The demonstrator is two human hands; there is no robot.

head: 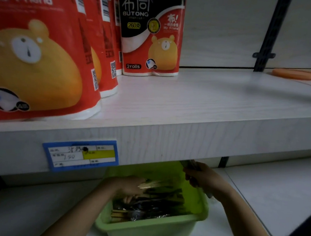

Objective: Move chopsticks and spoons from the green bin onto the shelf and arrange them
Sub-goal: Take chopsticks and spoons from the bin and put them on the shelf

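Head view of a retail shelving unit. A rectangular green plastic bin point(151, 229) stands on the lower white board beneath the upper white wood-grain shelf point(208, 107), its far edge hidden under that shelf's front lip. The bin holds a heap of dark wrapped utensils point(148, 206) lying lengthwise, with a pale bundle of wooden chopsticks point(154, 184) on top near the left wall. The left hand point(127, 185) reaches into the bin from the left with its fingers over the near end of the pale bundle; blur prevents telling whether they grip it. The right hand point(200, 177) is raised over the bin's far right corner, fingers curled round a narrow bundle of long utensils point(190, 164) whose upper end sits just below the shelf lip. On the upper shelf, at left, stand red paper-roll packs printed with a yellow bear point(150, 41); a flat orange object point(293, 74) lies at far right beside a dark slotted upright point(269, 33). A blue-framed price label point(80, 155) is fixed to the shelf's front face.
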